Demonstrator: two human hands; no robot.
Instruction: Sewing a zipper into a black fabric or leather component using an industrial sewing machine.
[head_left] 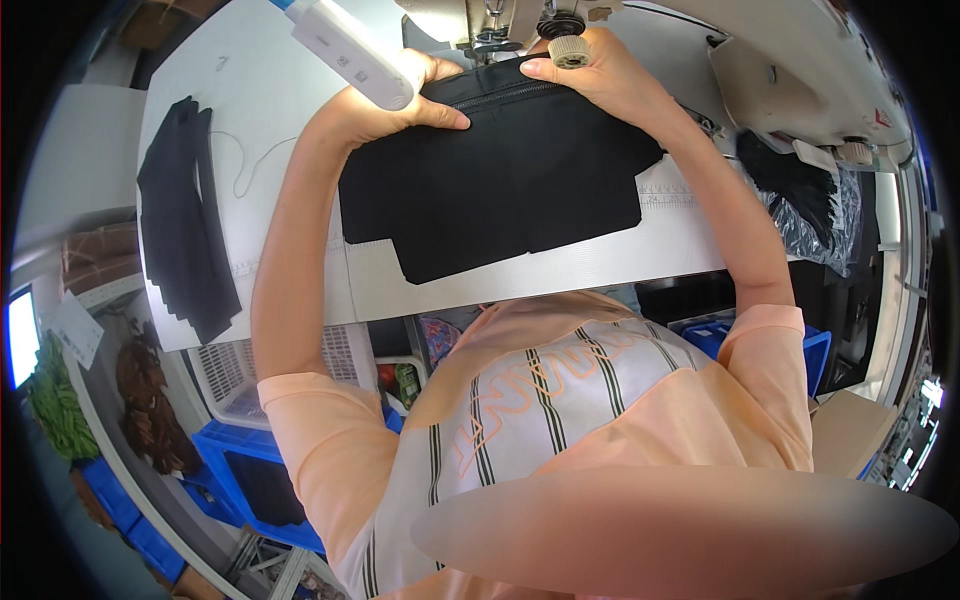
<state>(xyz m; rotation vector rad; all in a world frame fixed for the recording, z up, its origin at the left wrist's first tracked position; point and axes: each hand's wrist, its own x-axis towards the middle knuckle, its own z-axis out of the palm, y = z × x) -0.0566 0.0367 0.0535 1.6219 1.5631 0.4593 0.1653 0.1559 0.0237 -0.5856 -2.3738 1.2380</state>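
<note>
A black fabric piece [500, 190] with a zipper [510, 95] near its far edge lies on the white table under the sewing machine head [495, 40]. At the zipper's left end, my left hand [405, 100] holds the cloth, its thumb on top and its forefinger by the far edge. My right hand [605, 80] grips the far edge to the right of the needle area, thumb on top; its other fingers are partly hidden behind the machine's ridged knob [569, 52]. The near edge of the cloth is stepped at both corners.
Stacked black fabric strips [185, 220] lie at the table's left, near a loose thread [240, 165]. A white device [350, 55] hangs over my left wrist. Black cloth [790, 185] on clear plastic lies right. A white basket [235, 375] and blue crate [250, 480] stand below left.
</note>
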